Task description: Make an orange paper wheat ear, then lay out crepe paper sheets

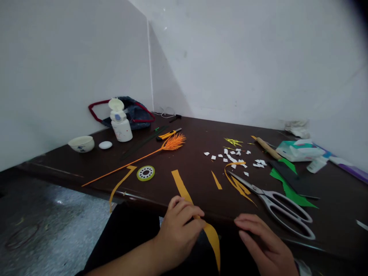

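My left hand [179,226] is at the table's front edge, its fingers curled on a long orange paper strip [181,186] that runs from the tabletop down over the edge. My right hand [263,243] rests beside it on the edge of the dark brown table [195,138], fingers together and slightly bent, with nothing seen in it. A pair of grey-handled scissors [276,203] lies just beyond the right hand. Thin orange paper offcuts [238,186] lie next to the scissor blades.
Farther back lie an orange feathered paper stem [172,142], a roll of tape [145,173], white paper scraps [234,157], green and black paper [287,180], a tissue pack [299,150], a white bottle [120,122], a small bowl [82,143], a yellow cutter [168,134] and a dark bag [135,113].
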Tool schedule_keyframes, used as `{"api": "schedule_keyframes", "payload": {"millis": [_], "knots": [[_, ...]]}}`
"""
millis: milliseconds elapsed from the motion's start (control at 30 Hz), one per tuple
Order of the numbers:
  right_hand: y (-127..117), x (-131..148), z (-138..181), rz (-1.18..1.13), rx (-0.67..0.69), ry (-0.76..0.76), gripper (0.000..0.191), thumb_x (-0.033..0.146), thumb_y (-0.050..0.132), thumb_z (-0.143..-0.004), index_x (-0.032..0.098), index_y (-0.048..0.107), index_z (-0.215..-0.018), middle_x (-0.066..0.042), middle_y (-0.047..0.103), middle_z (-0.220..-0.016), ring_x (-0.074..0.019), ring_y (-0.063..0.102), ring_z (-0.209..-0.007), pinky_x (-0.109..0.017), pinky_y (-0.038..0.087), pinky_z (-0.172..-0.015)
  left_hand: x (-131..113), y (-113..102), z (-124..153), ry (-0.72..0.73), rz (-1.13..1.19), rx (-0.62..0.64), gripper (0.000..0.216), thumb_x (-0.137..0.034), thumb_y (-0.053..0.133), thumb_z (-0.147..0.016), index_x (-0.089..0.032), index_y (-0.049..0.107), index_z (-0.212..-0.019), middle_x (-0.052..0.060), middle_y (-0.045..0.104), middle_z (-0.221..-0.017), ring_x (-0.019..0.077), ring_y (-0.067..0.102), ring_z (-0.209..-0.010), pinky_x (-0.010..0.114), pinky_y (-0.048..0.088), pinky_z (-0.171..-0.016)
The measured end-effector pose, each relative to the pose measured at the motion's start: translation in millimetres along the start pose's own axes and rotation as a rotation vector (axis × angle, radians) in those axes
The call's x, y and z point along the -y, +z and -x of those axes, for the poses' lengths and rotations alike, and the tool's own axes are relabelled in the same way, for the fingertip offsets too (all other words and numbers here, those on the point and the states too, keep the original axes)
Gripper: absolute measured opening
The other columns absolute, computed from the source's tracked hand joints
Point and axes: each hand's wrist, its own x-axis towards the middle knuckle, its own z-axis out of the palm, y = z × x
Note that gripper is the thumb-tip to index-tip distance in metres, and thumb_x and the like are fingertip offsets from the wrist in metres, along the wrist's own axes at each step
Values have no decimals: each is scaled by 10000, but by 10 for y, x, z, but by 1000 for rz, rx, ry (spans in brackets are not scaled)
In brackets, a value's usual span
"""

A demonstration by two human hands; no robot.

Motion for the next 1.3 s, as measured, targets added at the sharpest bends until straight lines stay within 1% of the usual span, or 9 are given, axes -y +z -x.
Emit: {"api": "schedule_keyframes", "payload": {"millis": [200,400,500,567,667,800,900,1133,1300], "knots": [[324,299,-232,-317,236,-59,633,359,735,-652,279,528,-1245,-112,618,-1190,-301,604,-1041,-383,533,-830,-312,-321,-276,-243,542,-85,149,-310,524,-863,-227,638,-815,45,644,-834,154,600,-786,336,494,-713],[639,684,-336,-619,198,451,204,405,645,-761,206,688,-740,-29,659,-638,-172,607,-594,-241,487,-526,-257,-430,-291,-486,655,-148,185,-361,607,-794,-206,612,-693,46,584,-812,151,579,-720,299,510,-598],[768,669,-311,-850,254,675,292,452,699,-702,177,624,-634,10,596,-493,-107,512,-428,-198,388,-421,65,-501,-291,-660,635,-166,187,-335,553,-803,-194,549,-680,27,575,-768,142,570,-678,280,502,-585],[870,604,-296,-1072,300,805,321,465,704,-703,177,578,-640,34,560,-414,-87,483,-356,-188,371,-397,426,-629,-354,-793,370,-190,174,-339,493,-831,-193,555,-762,23,597,-763,151,582,-709,282,500,-631],[1004,510,-307,-1325,248,876,327,442,710,-719,180,532,-639,64,524,-361,-77,484,-319,-207,432,-430,1090,-903,-523,-788,-256,83,257,-353,404,-864,-198,568,-986,47,639,-949,163,607,-847,270,483,-723],[1068,456,-355,-1439,196,869,316,406,731,-715,174,528,-644,64,540,-379,-78,506,-331,-217,464,-450,1799,-1135,-726,-797,-444,260,234,-312,618,-695,-182,636,-889,100,639,-990,267,569,-972,343,424,-824],[1056,434,-368,-1434,149,886,305,398,732,-719,175,533,-660,67,538,-374,-77,510,-334,-215,470,-456,2028,-1127,-785,-825,-483,369,210,-335,676,-622,-182,640,-761,101,651,-914,278,588,-895,342,423,-770],[1052,381,-352,-1389,127,881,292,398,743,-705,165,569,-671,52,554,-374,-77,521,-335,-222,481,-486,2088,-1058,-812,-919,-357,336,86,-202,594,-669,-191,555,-593,49,641,-675,224,607,-722,294,408,-635],[970,395,-396,-1342,98,817,266,398,728,-720,171,592,-685,52,555,-386,-80,538,-364,-221,479,-522,1736,-1129,-907,-993,-80,160,68,-231,514,-743,-189,506,-690,12,625,-619,138,571,-518,236,406,-495]]}}
